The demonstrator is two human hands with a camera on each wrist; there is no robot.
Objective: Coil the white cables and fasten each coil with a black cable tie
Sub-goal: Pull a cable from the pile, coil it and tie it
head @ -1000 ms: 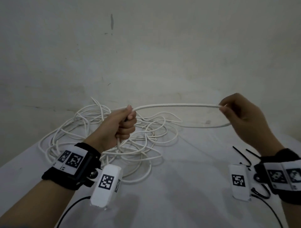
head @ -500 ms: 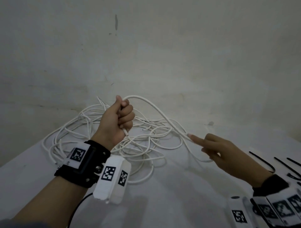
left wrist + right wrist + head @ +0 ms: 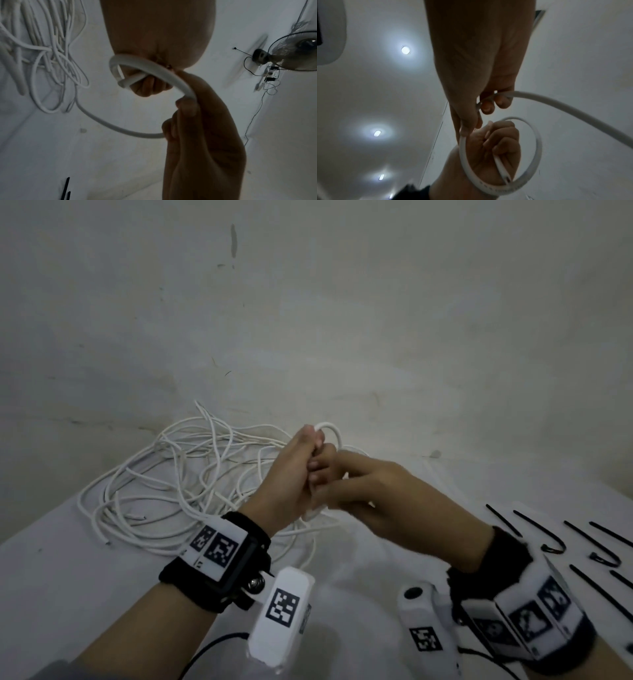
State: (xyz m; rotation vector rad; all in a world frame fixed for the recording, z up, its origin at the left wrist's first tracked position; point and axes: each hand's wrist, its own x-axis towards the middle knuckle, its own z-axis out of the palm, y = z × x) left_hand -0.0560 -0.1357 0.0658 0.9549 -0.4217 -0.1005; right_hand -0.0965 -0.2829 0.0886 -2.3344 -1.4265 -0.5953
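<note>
Now drawn together above the desk (image 3: 85, 594), where half a second ago stood well apart, with a long slack arc strung between them: left hand (image 3: 291, 474) and right hand (image 3: 376, 494) touching at the knuckles. Means, by the look of it, the first turn of a coil just closed, with nearly all of the white cable (image 3: 178, 474) lying loose in a heap on the desk behind and left of the hands. Black cable ties (image 3: 534, 530) untouched on the right, well apart from the hands, so fastening not yet near. Small loop (image 3: 530, 155) standing up out of the left fist, cut end poking out beside it. Left fingers (image 3: 147, 86) curled tight round that end; right fingers (image 3: 488, 106) curled round the running length, thumb tip pressing it onto the loop just beside the left fist
</note>
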